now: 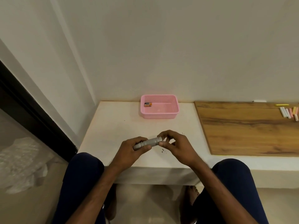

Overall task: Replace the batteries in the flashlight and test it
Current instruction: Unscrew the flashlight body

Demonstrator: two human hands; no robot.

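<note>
A small grey metal flashlight (148, 142) lies level between both hands, just above the white ledge (110, 126) near its front edge. My left hand (131, 149) is wrapped around its left end. The thumb and fingers of my right hand (174, 143) pinch the ribbed cap at its right end. A pink plastic basket (160, 114) stands at the back of the ledge against the wall, and batteries (148, 104) with black and copper casing lie in its back left corner.
A wooden board (242, 128) covers the ledge to the right, with several chalk sticks (288, 111) at its far right end. Small dark specks (163, 151) lie on the ledge under my hands. My knees sit below the ledge's front edge. A dark door frame runs along the left.
</note>
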